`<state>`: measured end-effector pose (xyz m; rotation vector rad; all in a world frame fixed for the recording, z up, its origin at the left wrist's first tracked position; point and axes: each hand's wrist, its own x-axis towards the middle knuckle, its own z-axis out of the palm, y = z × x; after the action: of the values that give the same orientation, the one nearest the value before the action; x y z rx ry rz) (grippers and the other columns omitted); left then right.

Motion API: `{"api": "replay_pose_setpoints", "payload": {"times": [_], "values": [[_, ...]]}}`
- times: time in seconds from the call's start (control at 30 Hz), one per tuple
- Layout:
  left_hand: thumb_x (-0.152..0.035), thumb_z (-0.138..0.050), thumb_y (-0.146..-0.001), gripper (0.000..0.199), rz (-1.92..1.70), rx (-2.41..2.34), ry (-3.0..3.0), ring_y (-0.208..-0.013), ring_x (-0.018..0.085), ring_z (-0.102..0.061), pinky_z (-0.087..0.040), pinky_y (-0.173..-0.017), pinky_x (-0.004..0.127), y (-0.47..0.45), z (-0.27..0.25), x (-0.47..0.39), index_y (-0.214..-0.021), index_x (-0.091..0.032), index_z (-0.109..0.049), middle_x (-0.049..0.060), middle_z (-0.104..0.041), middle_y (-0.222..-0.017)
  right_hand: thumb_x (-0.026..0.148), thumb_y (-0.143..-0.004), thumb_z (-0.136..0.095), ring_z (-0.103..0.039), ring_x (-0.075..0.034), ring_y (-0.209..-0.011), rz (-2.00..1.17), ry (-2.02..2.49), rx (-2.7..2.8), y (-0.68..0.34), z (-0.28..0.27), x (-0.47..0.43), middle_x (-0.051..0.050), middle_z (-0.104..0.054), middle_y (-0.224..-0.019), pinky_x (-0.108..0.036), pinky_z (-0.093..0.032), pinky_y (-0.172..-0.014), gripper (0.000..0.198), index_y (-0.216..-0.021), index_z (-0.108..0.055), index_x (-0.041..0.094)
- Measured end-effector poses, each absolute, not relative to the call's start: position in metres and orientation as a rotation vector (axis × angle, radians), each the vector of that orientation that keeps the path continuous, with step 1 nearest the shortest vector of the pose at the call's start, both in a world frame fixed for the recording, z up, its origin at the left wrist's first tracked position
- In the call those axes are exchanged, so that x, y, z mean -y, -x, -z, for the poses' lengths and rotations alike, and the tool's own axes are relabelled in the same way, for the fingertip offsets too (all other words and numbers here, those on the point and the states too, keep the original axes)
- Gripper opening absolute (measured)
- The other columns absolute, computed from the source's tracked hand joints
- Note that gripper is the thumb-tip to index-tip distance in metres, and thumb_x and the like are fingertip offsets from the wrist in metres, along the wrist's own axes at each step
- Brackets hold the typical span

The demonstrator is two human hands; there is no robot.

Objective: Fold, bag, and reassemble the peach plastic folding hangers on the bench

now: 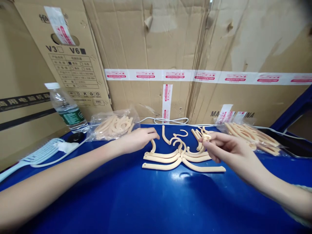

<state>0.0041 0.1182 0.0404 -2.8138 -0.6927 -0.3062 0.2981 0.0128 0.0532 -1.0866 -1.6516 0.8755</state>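
My left hand [142, 139] has its fingers closed at the top of a beige curved hanger arm [153, 147], whose lower end is by the laid-out hangers. My right hand [223, 146] pinches a small beige hanger piece [206, 137] between thumb and fingers; its full shape is hidden by the angle. Between my hands, several beige folding hangers [168, 167] lie spread out, their hooks [177, 141] overlapping in the middle. Behind them are a loose hanger arm [165, 135], a loose hook [181, 134] and more loose arms [197, 136].
On the blue table [136, 201], a clear bag of beige pieces [114, 126] lies left, and another bag [253, 135] right. A water bottle [69, 110], a light blue hairbrush [41, 152] and a white cable [170, 120] are around. Cardboard boxes [151, 39] stand behind.
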Motion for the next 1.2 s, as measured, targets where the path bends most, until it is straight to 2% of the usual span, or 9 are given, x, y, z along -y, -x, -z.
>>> {"api": "replay_pose_setpoints", "payload": {"times": [0.17, 0.33, 0.5, 0.67, 0.8, 0.97, 1.03, 1.1, 1.2], "values": [[0.003, -0.051, -0.086, 0.038, 0.135, 0.639, 2.851, -0.096, 0.017, -0.067, -0.052, -0.077, 0.024, -0.003, -0.041, -0.112, -0.112, -0.021, -0.063, 0.005, -0.067, -0.115, 0.047, -0.086, -0.069, -0.052, -0.011, -0.048, -1.076, 1.087, 1.558, -0.301, -0.040, 0.002, 0.000, -0.062, -0.054, -0.021, -0.043, -0.049, 0.029, -0.088, -0.063, 0.018], [-0.001, -0.053, -0.089, 0.024, 0.114, 0.543, 2.792, -0.094, 0.019, -0.065, -0.050, -0.078, 0.028, -0.007, -0.036, -0.114, -0.103, -0.018, -0.064, 0.004, -0.071, -0.103, 0.045, -0.084, -0.073, -0.062, -0.015, -0.058, -1.223, 1.025, 1.468, -0.297, -0.027, 0.006, -0.007, -0.071, -0.068, -0.020, -0.046, -0.049, 0.029, -0.090, -0.065, 0.018], [-0.007, -0.051, -0.094, 0.019, 0.181, 0.448, 2.696, -0.097, 0.021, -0.061, -0.047, -0.076, 0.031, -0.005, -0.024, -0.117, -0.106, -0.016, -0.063, 0.009, -0.070, -0.106, 0.039, -0.085, -0.073, -0.068, -0.019, -0.067, -1.358, 0.939, 1.519, -0.292, -0.021, 0.011, -0.011, -0.073, -0.080, -0.022, -0.049, -0.049, 0.026, -0.096, -0.068, 0.017], [-0.009, -0.043, -0.098, 0.023, 0.332, 0.447, 2.604, -0.099, 0.023, -0.057, -0.041, -0.087, 0.036, -0.006, -0.019, -0.116, -0.110, -0.015, -0.061, 0.010, -0.068, -0.103, 0.032, -0.087, -0.069, -0.067, -0.020, -0.077, -1.480, 0.775, 1.507, -0.294, -0.015, 0.017, -0.011, -0.073, -0.090, -0.023, -0.052, -0.053, 0.019, -0.102, -0.071, 0.021], [-0.006, -0.037, -0.097, 0.030, 0.487, 0.500, 2.531, -0.089, 0.021, -0.056, -0.038, -0.086, 0.038, -0.010, -0.024, -0.108, -0.112, -0.018, -0.060, 0.008, -0.065, -0.094, 0.038, -0.092, -0.061, -0.066, -0.022, -0.082, -1.516, 0.752, 1.492, -0.294, -0.012, 0.020, -0.013, -0.071, -0.093, -0.024, -0.053, -0.056, 0.023, -0.102, -0.072, 0.020], [-0.008, -0.036, -0.099, 0.033, 0.675, 0.437, 2.426, -0.070, 0.014, -0.054, -0.034, -0.074, 0.035, -0.020, -0.029, -0.077, -0.119, -0.025, -0.056, 0.001, -0.064, -0.084, 0.035, -0.088, -0.071, -0.063, -0.016, -0.068, -1.413, 0.869, 1.451, -0.288, -0.010, 0.023, -0.008, -0.070, -0.082, -0.022, -0.052, -0.052, 0.019, -0.096, -0.068, 0.019], [-0.011, -0.038, -0.100, 0.030, 0.671, 0.428, 2.464, -0.065, 0.013, -0.053, -0.034, -0.067, 0.032, -0.027, -0.028, -0.062, -0.120, -0.023, -0.056, 0.000, -0.063, -0.079, 0.032, -0.084, -0.076, -0.061, -0.014, -0.062, -1.406, 0.885, 1.415, -0.287, -0.008, 0.023, -0.004, -0.068, -0.079, -0.020, -0.050, -0.048, 0.019, -0.087, -0.062, 0.020], [-0.014, -0.040, -0.100, 0.026, 0.669, 0.408, 2.500, -0.062, 0.013, -0.053, -0.035, -0.063, 0.031, -0.034, -0.024, -0.049, -0.118, -0.019, -0.058, -0.001, -0.063, -0.074, 0.029, -0.081, -0.078, -0.060, -0.012, -0.059, -1.413, 0.865, 1.359, -0.286, -0.007, 0.023, -0.002, -0.068, -0.079, -0.019, -0.050, -0.047, 0.030, -0.079, -0.050, 0.021], [-0.016, -0.046, -0.099, 0.021, 0.671, 0.320, 2.464, -0.062, 0.013, -0.056, -0.037, -0.059, 0.030, -0.043, -0.018, -0.035, -0.112, -0.014, -0.063, -0.001, -0.065, -0.071, 0.026, -0.078, -0.082, -0.064, -0.014, -0.063, -1.408, 0.868, 1.314, -0.287, -0.005, 0.022, -0.001, -0.070, -0.080, -0.022, -0.054, -0.052, 0.036, -0.086, -0.047, 0.023]]}}
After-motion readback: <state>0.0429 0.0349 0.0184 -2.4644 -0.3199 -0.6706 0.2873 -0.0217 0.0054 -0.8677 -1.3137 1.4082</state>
